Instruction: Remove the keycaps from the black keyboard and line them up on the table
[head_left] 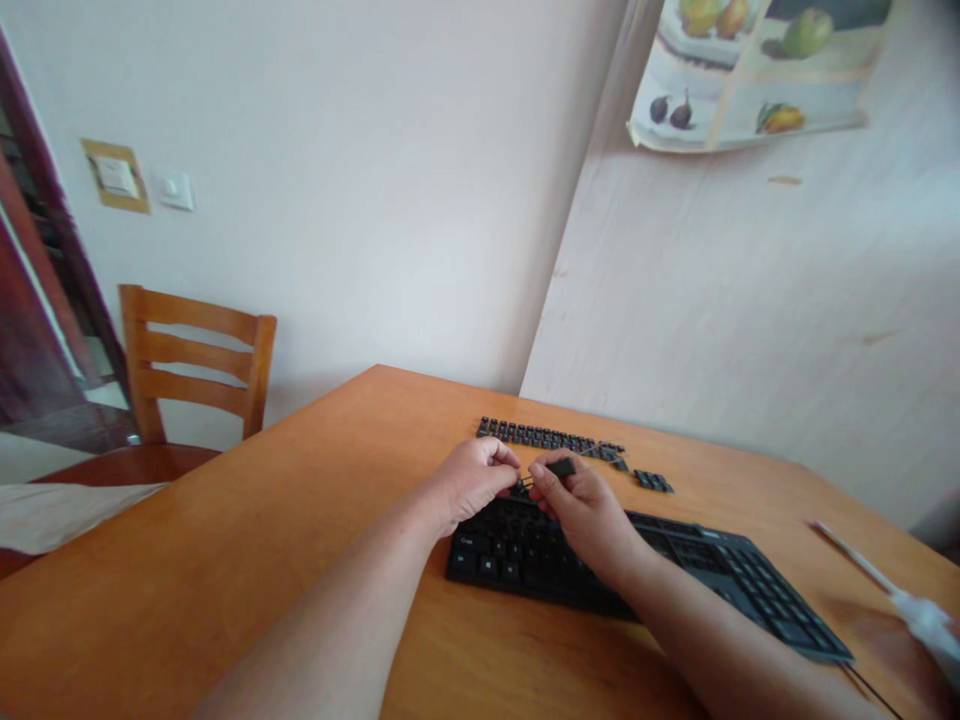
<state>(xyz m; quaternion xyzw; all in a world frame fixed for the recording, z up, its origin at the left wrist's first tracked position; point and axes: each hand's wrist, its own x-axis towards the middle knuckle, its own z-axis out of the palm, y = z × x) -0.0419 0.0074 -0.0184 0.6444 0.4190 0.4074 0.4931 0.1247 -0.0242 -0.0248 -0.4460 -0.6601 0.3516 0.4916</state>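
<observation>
My right hand (pixel 571 500) is closed around the black handle of a wire keycap puller (pixel 561 467), whose thin wires point left. Facing it, my left hand (pixel 480 478) pinches at the wire ends, where a small black keycap (pixel 517 488) shows at the fingertips, partly hidden. Both hands are just above the upper left part of a black keyboard (pixel 480 560), which lies at a slant on the table. Some of its keys are in place at the lower left and on the number pad; my right hand and forearm cover much of the middle.
Behind the keyboard, loose keycaps (pixel 540 437) stand in rows on the wooden table (pixel 360 480), with a smaller group of keycaps (pixel 652 481) to their right. A thin stick with a white wrapped end (pixel 862 560) lies at right. A wooden chair (pixel 199 350) stands left.
</observation>
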